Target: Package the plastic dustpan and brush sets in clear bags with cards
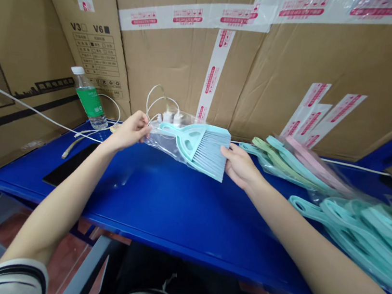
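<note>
A turquoise hand brush and dustpan set (pixel 189 143), its pale blue bristles facing up, is held above the blue table. A clear plastic bag (pixel 170 149) lies around its handle and lower edge. My left hand (pixel 130 130) is closed, pinching the bag by the handle end. My right hand (pixel 240 165) grips the wide bristle end, thumb on top and fingers underneath. To the right lie more bagged sets: a row in green, turquoise and pink (pixel 299 164), and nearer me a turquoise pile (pixel 359 233).
Cardboard boxes (pixel 178 62) with printed tape wall in the back and left of the blue table (pixel 173 207). A water bottle (pixel 91 100), white cables (pixel 41 108) and a flat black item (pixel 69 165) are at the left. White plugs (pixel 171 117) stand behind the set.
</note>
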A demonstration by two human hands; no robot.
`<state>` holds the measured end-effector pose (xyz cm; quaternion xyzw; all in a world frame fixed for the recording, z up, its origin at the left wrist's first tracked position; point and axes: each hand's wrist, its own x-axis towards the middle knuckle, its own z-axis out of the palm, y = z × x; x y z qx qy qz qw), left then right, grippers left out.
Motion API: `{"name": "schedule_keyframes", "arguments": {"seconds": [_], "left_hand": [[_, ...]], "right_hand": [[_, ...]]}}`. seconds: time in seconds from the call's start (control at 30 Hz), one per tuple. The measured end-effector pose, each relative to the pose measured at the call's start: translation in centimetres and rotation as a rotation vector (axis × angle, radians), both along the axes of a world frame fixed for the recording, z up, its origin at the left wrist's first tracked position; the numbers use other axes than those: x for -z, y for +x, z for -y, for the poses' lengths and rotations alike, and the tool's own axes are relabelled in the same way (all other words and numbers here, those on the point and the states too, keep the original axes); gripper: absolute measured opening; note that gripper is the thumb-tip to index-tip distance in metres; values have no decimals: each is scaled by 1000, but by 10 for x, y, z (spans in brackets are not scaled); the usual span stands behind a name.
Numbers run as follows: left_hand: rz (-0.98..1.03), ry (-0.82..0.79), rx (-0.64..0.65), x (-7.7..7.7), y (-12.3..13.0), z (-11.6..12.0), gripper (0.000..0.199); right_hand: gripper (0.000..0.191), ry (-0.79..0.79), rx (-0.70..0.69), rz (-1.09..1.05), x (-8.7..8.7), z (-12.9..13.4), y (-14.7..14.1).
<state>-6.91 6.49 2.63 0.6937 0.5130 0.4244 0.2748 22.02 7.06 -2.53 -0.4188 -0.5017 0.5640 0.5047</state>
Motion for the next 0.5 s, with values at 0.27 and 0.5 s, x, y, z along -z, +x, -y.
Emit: {"name": "schedule_keyframes", "arguments": {"seconds": [0.27, 0.5], "left_hand": [[-734, -74, -414, -24, -58, 14, 5], [-947, -158, -495, -24, -74, 40, 29]], "right_hand": [[25, -46, 38, 53, -4, -8, 10], [21, -46, -34, 106, -4, -2, 6]]}}
